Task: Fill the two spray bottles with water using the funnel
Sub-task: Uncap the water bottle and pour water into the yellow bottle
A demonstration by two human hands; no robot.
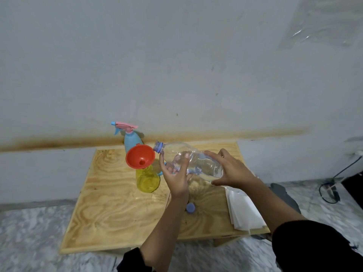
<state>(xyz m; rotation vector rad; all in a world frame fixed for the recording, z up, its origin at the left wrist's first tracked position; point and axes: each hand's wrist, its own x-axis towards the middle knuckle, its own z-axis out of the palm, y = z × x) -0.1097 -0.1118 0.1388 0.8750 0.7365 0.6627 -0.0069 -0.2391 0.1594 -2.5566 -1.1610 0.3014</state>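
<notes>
Both left hand [174,179] and right hand [231,171] clamped round tilted water bottle [198,163], mid-frame.
Thin, crushable (likely slippery): grip mid-body, lightly.

One blue spray bottle [130,142], one yellow spray bottle [148,181], one funnel [137,156], one water bottle [199,163], one cap [190,208].

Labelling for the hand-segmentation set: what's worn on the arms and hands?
Left hand and right hand are bare: no gloves, rings or watch visible. Both arms wear black long sleeves; the left sleeve and right sleeve end short of the wrists, leaving the forearms uncovered.
</notes>
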